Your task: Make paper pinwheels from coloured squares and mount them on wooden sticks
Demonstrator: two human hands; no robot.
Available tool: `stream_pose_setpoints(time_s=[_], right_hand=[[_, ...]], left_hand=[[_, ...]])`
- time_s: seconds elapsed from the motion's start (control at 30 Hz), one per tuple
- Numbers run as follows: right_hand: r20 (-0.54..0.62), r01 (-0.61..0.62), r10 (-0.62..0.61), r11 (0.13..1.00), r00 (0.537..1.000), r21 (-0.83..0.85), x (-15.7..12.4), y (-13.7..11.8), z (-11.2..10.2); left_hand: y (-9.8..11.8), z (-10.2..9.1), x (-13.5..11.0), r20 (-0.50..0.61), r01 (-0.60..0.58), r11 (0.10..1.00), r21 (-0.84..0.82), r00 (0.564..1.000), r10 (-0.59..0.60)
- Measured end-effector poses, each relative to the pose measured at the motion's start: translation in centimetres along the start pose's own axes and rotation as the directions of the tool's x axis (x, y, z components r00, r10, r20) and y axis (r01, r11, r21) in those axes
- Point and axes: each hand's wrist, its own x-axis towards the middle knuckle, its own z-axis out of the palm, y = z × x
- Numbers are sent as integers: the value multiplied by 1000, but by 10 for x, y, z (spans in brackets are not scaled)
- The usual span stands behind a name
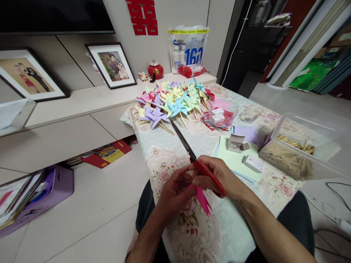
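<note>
My right hand point(219, 177) grips red-handled scissors point(192, 155) whose closed blades point away toward a pile of paper pinwheels point(172, 102). My left hand point(175, 190) pinches a piece of pink paper point(202, 199) together with the right hand's fingers, low over the near end of the table. Both hands meet just above the flowered tablecloth point(164, 160).
A clear box of wooden sticks point(296, 153) stands at the right. Small white boxes point(237, 143) lie on green and purple paper sheets point(236, 160). A clear bowl point(221, 113) holds red paper. A low shelf with framed photos point(112, 65) runs along the left.
</note>
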Motion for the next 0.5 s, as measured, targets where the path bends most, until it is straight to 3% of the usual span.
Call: stream_pose_setpoints(time_s=[0.27,0.5], right_hand=[[26,54,-53,998,998,-16,0,-1,9],[-282,96,-94,995,955,-7,-22,9,0]], left_hand=[[-2,-8,3,40,69,981,-182,997,-62],[-3,-14,3,-57,62,977,-205,996,-75]])
